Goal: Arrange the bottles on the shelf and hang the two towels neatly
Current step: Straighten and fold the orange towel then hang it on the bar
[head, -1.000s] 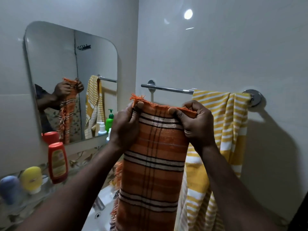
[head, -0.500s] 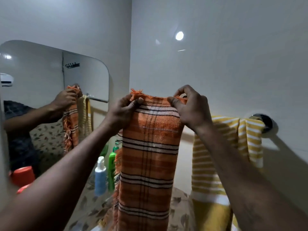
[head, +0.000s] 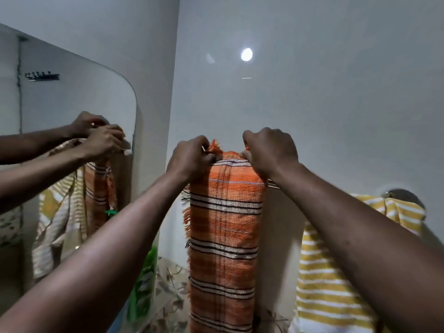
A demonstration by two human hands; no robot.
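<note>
Two towels: left hand (head: 192, 157) and right hand (head: 269, 152) grip orange towel (head: 225, 227); yellow towel (head: 331, 272) hangs.

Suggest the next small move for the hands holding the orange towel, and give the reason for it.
Probably carry the top edge over the rail and let it drop behind. Left hand and right hand pinch the orange towel by its fringed top edge above the rail, most of it hanging in front, beside the yellow striped towel already draped there.

Orange towel (head: 225, 227): coarse woven cloth, frayed fringe. Wall (head: 336, 104): glossy. Mirror (head: 72, 97): smooth glass.
</note>
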